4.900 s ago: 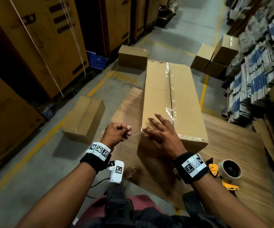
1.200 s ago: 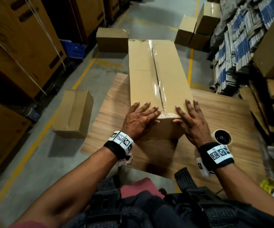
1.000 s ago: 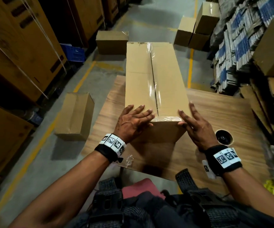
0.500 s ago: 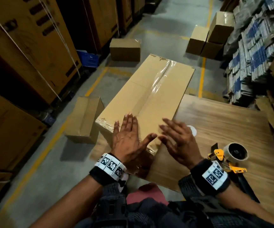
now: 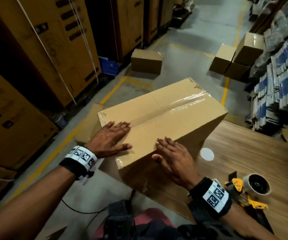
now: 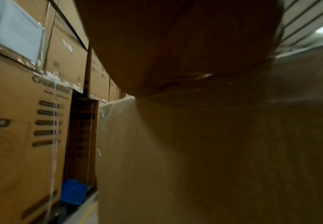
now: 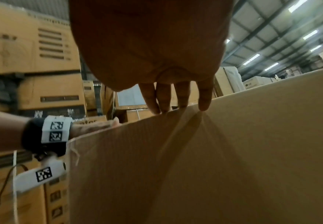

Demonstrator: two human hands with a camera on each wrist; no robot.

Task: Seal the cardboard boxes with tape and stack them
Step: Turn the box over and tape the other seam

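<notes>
Matt cardboard box under glossy clear tape; wood-grain table.

warehouse aisle. tall strapped cartons line the left of a yellow floor line. flattened cardboard stacks lie right of it.

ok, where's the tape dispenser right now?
In the head view the yellow-handled tape dispenser lies on the wooden table at lower right, untouched, just beyond the right hand's wrist and right of the long cardboard box.
</notes>
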